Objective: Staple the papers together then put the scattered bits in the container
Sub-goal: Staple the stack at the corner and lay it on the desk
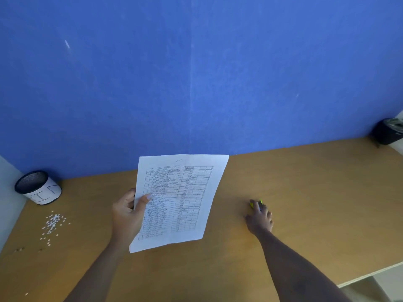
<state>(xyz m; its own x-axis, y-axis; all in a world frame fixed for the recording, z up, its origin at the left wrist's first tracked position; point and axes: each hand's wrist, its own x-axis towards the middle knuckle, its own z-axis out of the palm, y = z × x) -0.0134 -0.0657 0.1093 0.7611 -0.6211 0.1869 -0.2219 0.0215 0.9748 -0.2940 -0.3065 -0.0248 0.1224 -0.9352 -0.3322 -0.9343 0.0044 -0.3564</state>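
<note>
The left hand point(127, 216) pinched the papers point(181, 199) above the desk point(305, 192). The right hand point(260, 221) covered a yellow stapler point(252, 204), its grip unclear. Far left stood a mesh cup point(38, 187), its inside unseen, with white bits point(52, 223) scattered near it.

Head camera, seemingly near, overlooks the desk point(305, 192).

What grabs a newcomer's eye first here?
The printed papers, held up off the desk at centre by the left hand pinching their left edge, against the blue wall. To the right, the right hand covers a small yellow-green item on the desk. Far left, white bits lie scattered before a black mesh container.
</note>
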